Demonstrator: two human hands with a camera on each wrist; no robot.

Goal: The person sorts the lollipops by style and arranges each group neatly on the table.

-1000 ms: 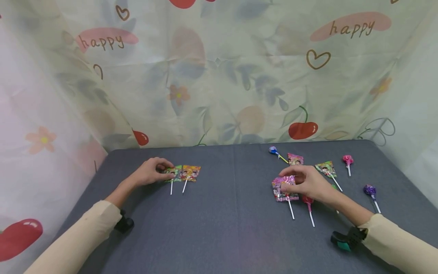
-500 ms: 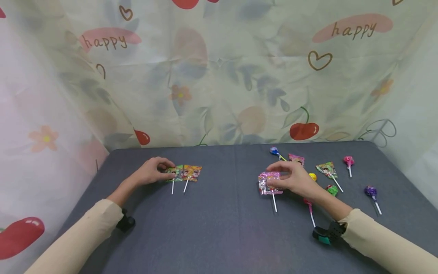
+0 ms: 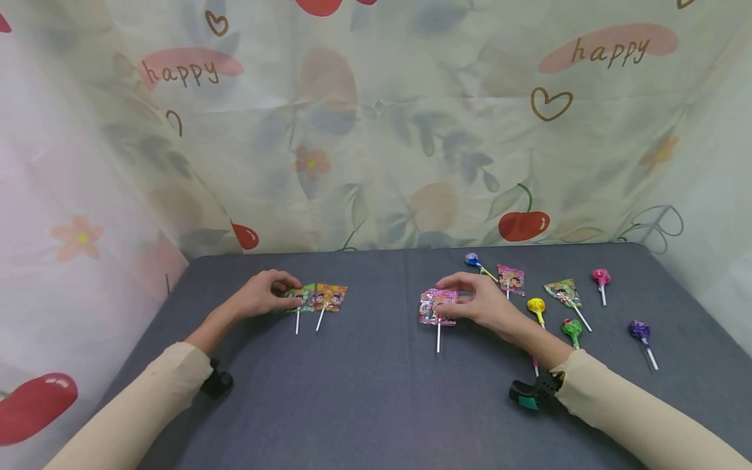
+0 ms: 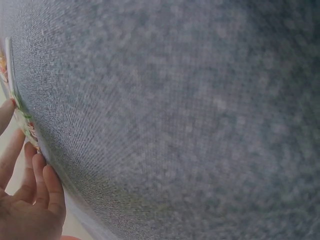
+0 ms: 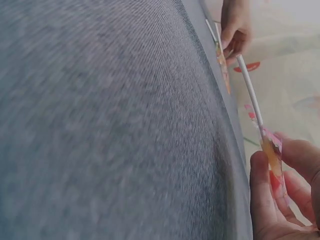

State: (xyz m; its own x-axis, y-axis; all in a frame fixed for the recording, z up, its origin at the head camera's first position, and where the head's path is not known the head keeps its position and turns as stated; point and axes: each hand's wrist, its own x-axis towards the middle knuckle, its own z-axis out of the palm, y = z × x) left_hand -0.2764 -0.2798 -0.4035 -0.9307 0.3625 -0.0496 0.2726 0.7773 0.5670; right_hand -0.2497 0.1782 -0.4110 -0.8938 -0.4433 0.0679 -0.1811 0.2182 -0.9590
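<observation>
My right hand (image 3: 478, 304) pinches a lollipop in a pink flat wrapper (image 3: 433, 307) between thumb and fingers. Its white stick (image 5: 250, 92) points away from the hand in the right wrist view. On the left of the table, my left hand (image 3: 262, 295) has its thumb and fingertips on the green-wrapped lollipop (image 3: 305, 297), holding it at its left side. Right beside that one lies an orange-wrapped lollipop (image 3: 330, 297), both sticks toward the front. In the left wrist view, thumb and index finger lie either side of the green wrapper (image 4: 24, 116).
Several lollipops lie at the right: blue (image 3: 472, 259), pink flat-wrapped (image 3: 511, 279), green flat-wrapped (image 3: 564, 292), pink round (image 3: 601, 277), yellow (image 3: 536, 305), green round (image 3: 571, 328) and purple (image 3: 639, 329). The right forearm partly covers another stick. A patterned curtain (image 3: 376, 143) hangs behind the grey table (image 3: 364, 391).
My right hand has carried the pink-wrapped lollipop leftward, away from the group, uncovering the yellow and green round lollipops. My left hand has stayed on the green-wrapped lollipop.
</observation>
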